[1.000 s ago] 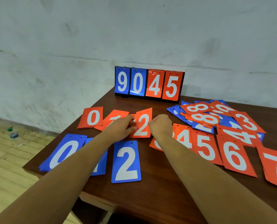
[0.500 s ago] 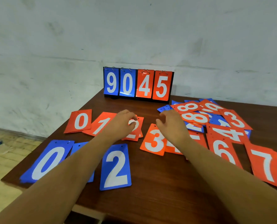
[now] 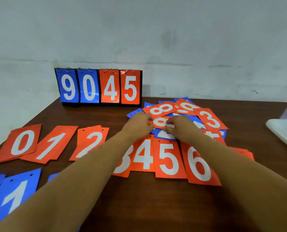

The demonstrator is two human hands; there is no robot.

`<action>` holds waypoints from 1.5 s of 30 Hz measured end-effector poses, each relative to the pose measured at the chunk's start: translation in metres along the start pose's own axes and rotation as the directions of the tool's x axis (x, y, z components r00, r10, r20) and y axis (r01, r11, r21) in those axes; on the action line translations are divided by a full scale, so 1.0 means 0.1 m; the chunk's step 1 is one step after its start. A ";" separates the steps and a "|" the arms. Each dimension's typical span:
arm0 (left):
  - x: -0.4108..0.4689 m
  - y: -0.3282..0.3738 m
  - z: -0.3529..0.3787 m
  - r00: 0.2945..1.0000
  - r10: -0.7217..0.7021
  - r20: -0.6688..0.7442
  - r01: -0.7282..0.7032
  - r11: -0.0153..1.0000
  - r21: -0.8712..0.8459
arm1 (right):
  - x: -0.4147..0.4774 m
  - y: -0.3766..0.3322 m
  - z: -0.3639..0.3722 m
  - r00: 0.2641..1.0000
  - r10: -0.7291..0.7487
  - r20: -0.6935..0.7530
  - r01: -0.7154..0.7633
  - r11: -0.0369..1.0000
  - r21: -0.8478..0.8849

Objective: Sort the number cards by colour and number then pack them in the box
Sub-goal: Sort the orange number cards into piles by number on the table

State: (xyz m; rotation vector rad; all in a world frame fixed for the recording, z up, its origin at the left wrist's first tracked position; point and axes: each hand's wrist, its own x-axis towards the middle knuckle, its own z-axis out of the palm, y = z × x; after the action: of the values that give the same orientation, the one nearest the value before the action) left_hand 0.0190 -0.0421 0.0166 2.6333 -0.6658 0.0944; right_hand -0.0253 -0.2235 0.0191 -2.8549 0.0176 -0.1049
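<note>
Red cards 0 point(image 3: 21, 142), 1 point(image 3: 51, 144) and 2 point(image 3: 90, 141) lie in a row on the brown table point(image 3: 156, 206), followed by red 3 point(image 3: 122, 164), 4 point(image 3: 143, 155), 5 point(image 3: 169, 159) and 6 point(image 3: 199, 164). Behind them is a mixed pile with a red 8 point(image 3: 161, 109), a red 3 point(image 3: 210, 119) and blue cards. My left hand point(image 3: 136, 123) and my right hand point(image 3: 181, 127) both pinch a second red 8 card point(image 3: 159, 122) in that pile. A blue 1 point(image 3: 13, 196) lies near the front left.
A flip scoreboard point(image 3: 99, 87) showing 9 0 4 5 stands at the back against the white wall. A white box or tray point(image 3: 285, 131) sits at the table's right edge. The table's left edge drops to the floor.
Both hands left the red 2 and 3 and moved back and right into the mixed pile, taking hold of a red 8. My view shifted right and closer.
</note>
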 end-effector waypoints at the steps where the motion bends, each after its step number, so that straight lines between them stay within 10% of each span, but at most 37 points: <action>1: 0.01 0.00 0.03 1.000 -0.004 -0.010 0.004 1.000 -0.001 | 0.00 0.01 0.00 0.999 -0.040 -0.006 0.040 0.997 -0.068; 7: -0.01 0.13 -0.03 0.948 -0.284 -0.147 0.226 0.921 -0.318 | -0.08 0.07 0.01 0.910 -0.361 -0.206 0.253 0.875 -0.413; 11: -0.07 0.37 -0.22 0.870 -0.456 0.188 0.379 0.375 -0.846 | -0.29 0.06 -0.02 0.673 -0.582 -0.456 0.440 0.811 -0.385; 13: -0.11 0.38 -0.24 0.874 -0.469 0.130 0.364 0.451 -0.815 | -0.37 0.08 -0.02 0.691 -0.569 -0.447 0.480 0.822 -0.305; 18: -0.30 0.34 -0.22 0.838 -0.546 0.003 0.327 0.498 -0.804 | -0.41 0.47 -0.23 0.826 -0.013 -0.564 0.141 0.973 0.185; 21: -0.39 0.35 -0.18 0.820 -0.570 0.039 0.336 0.425 -0.840 | -0.41 0.78 -0.35 0.949 0.202 -0.243 -0.173 0.975 0.138; 25: -0.41 0.46 -0.16 0.794 -0.600 0.102 0.395 0.381 -0.836 | -0.47 0.89 -0.35 0.981 0.171 0.092 -0.181 0.976 0.122; 31: -0.43 0.59 -0.08 0.766 -0.617 0.179 0.430 0.285 -0.856 | -0.33 0.86 -0.32 0.986 0.158 0.057 -0.148 0.978 -0.146; 36: -0.51 0.61 -0.10 0.778 -0.600 0.188 0.384 0.216 -0.898 | -0.29 0.89 -0.38 0.964 0.215 -0.157 -0.201 0.975 0.099; 41: -0.63 0.58 -0.19 0.799 -0.597 0.075 0.333 0.336 -0.881 | -0.50 0.77 -0.72 0.815 0.377 -0.441 0.025 0.736 0.676; 45: -0.78 0.61 -0.35 0.832 -0.554 0.020 0.309 0.434 -0.846 | -0.81 0.44 -0.95 0.835 0.442 -0.327 0.121 0.433 0.893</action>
State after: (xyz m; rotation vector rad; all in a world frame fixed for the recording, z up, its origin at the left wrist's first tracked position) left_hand -0.0777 -0.0422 0.0590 1.7032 0.1267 -0.0282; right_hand -0.1135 -0.2901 0.0917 -1.6223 0.2818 -0.6508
